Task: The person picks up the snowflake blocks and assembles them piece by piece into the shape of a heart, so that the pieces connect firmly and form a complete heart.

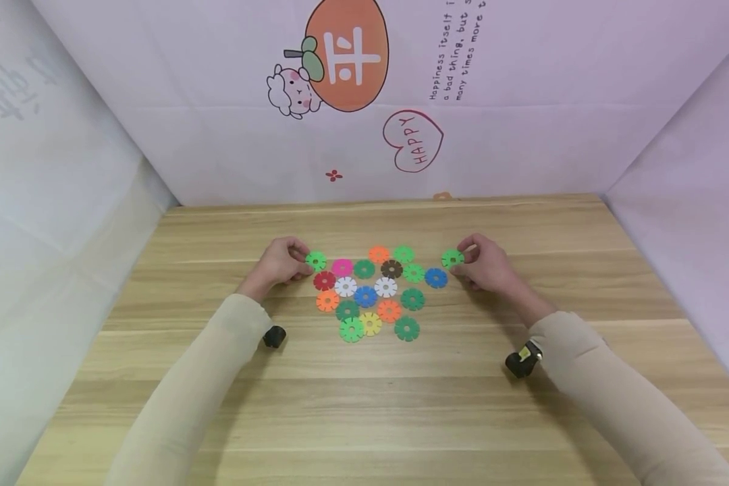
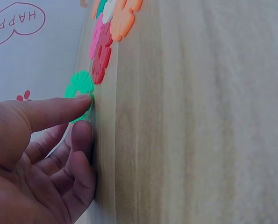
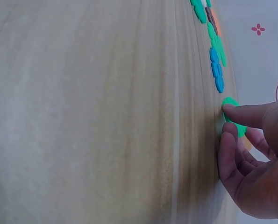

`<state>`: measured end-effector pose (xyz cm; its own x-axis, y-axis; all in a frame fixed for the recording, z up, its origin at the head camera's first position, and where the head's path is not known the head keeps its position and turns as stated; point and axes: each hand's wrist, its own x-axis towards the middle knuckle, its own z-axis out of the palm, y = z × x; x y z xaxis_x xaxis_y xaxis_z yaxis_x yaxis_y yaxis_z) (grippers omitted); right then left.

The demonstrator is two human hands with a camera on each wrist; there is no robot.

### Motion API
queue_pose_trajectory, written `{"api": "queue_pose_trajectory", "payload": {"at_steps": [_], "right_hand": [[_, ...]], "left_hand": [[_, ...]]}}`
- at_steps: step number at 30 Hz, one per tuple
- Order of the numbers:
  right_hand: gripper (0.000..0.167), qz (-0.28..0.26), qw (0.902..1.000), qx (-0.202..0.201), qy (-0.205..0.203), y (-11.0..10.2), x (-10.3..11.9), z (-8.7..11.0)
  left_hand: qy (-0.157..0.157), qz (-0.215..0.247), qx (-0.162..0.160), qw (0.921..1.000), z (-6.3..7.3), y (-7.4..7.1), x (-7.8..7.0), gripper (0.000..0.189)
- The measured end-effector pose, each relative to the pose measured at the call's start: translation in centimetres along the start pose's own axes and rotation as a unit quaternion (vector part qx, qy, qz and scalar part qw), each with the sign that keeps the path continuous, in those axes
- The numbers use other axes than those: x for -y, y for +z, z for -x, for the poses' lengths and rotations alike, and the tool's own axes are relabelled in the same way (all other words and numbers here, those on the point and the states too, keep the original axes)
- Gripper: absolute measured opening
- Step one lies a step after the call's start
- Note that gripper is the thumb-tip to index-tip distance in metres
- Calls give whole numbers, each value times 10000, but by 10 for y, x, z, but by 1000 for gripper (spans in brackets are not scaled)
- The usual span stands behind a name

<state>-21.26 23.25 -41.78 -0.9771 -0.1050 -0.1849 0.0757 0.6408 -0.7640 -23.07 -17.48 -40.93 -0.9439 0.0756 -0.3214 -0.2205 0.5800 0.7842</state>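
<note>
The left hand (image 1: 283, 260) pinched a green slotted disc (image 1: 316, 254) at ten o'clock from the colourful discs (image 1: 366, 290), a matching disc (image 1: 447, 256) at two o'clock sat pinched in the right hand (image 1: 486, 264), and this looked like placing, likely needing a gentle letting-go next.

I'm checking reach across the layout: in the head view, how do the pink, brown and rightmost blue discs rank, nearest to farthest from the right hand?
From the right hand:
1. Rightmost blue disc: right side, just left of the hand.
2. Brown disc: upper middle.
3. Pink disc: upper left.
</note>
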Motion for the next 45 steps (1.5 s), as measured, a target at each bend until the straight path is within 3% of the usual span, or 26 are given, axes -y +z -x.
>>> {"api": "queue_pose_trajectory", "payload": {"at_steps": [9, 16, 23, 27, 35, 45], "right_hand": [[34, -236, 9996, -164, -31, -3, -4, -2], [36, -650, 9976, -72, 205, -6, -8, -1], [31, -596, 9979, -36, 238, -7, -11, 3], [30, -605, 9979, -54, 211, -8, -11, 7], [30, -945, 9953, -170, 92, -9, -9, 14], [29, -1313, 9889, -456, -523, -5, 0, 26]], "left_hand": [[104, 238, 12, 9997, -1, -3, 3, 32], [61, 424, 75, 9991, 1, -6, 6, 32], [37, 720, 95, 9974, 4, -4, 9, 31], [-20, 1138, 169, 9934, 9, 0, 5, 35], [135, 1547, 225, 9876, 22, 12, -8, 36], [287, 2133, 411, 9757, 33, 35, -23, 30]]}}
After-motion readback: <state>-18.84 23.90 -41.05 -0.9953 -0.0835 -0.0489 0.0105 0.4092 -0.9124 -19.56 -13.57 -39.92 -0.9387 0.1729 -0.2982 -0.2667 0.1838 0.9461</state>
